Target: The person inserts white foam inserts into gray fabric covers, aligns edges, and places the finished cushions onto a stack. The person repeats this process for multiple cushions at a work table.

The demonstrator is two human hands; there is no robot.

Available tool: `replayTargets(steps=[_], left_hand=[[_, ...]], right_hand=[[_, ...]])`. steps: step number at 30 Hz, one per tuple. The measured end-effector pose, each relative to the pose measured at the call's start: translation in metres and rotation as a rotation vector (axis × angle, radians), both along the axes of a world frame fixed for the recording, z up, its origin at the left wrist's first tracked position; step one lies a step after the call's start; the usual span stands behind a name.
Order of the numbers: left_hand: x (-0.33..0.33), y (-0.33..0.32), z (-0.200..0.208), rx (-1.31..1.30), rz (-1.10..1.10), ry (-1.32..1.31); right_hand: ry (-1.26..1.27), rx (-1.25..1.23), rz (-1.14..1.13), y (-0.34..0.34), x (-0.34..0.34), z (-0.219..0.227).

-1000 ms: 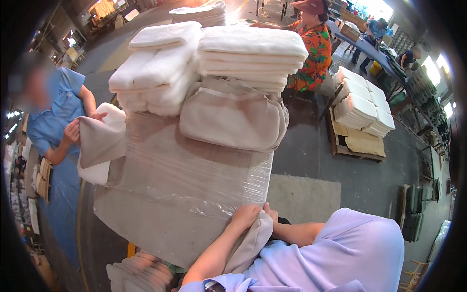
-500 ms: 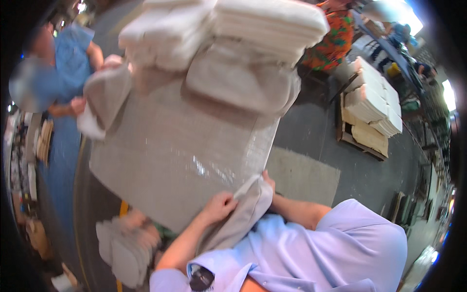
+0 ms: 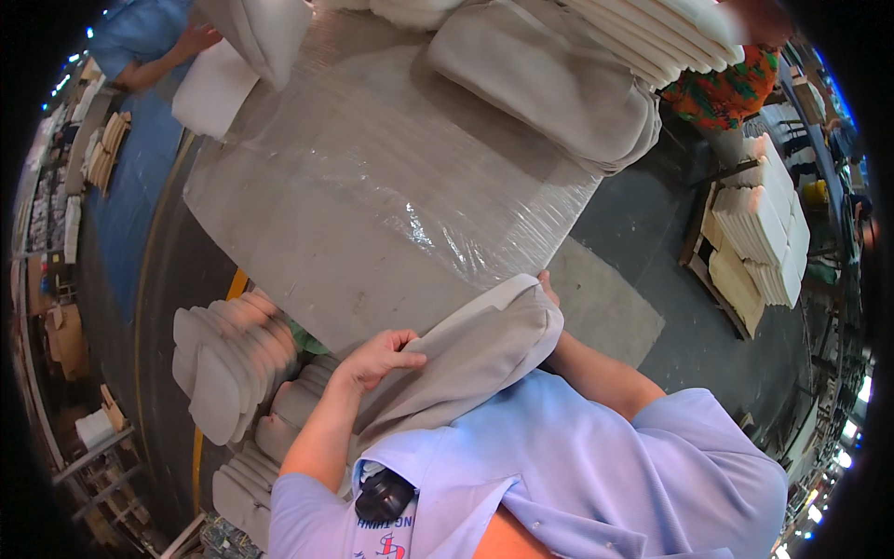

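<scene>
I hold a grey fabric cushion cover (image 3: 466, 359) against my chest at the near edge of a table wrapped in clear plastic film (image 3: 372, 196). My left hand (image 3: 377, 357) grips its left side with the fingers curled into the cloth. My right hand (image 3: 548, 287) is mostly hidden behind the cover's upper right corner, only the fingertips showing at its top edge. My light blue shirt fills the lower part of the view.
Grey and white cushions (image 3: 549, 79) are piled at the table's far side. Another person in blue (image 3: 154, 47) handles a white pad (image 3: 212, 88) at the far left. Stacked cushions (image 3: 233, 363) stand on the floor at my left. A pallet of cream pads (image 3: 754, 242) is at right.
My head has tilted down and closer to the table. The cover has been drawn up toward my chest, and my left hand has shifted along its left edge.
</scene>
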State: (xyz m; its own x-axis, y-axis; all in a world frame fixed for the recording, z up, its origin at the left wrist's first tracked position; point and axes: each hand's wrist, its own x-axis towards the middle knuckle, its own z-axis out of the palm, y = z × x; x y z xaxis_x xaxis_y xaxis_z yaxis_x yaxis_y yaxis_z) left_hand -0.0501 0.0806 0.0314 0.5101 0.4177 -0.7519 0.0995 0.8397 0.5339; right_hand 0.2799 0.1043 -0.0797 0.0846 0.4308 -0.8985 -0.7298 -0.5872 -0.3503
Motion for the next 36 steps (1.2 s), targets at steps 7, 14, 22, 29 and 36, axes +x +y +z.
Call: replayTargets(steps=[7, 14, 22, 29, 36], left_hand=[[0.021, 0.003, 0.012, 0.092, 0.117, 0.140], [0.047, -0.012, 0.050, 0.944, 0.205, 0.649], [0.027, 0.031, 0.004, -0.110, -0.049, 0.151], [0.053, 0.029, 0.036, 0.920, 0.009, 0.436], [0.045, 0.030, -0.021, 0.739, -0.141, 0.572]], right_hand=[[0.038, 0.097, 0.067, -0.007, 0.008, -0.024], [0.045, 0.032, 0.047, -0.014, 0.011, -0.042], [0.169, 0.052, 0.080, -0.012, 0.013, -0.022], [0.196, 0.080, 0.046, -0.012, 0.009, -0.015], [0.358, 0.082, 0.121, -0.003, 0.009, 0.029]])
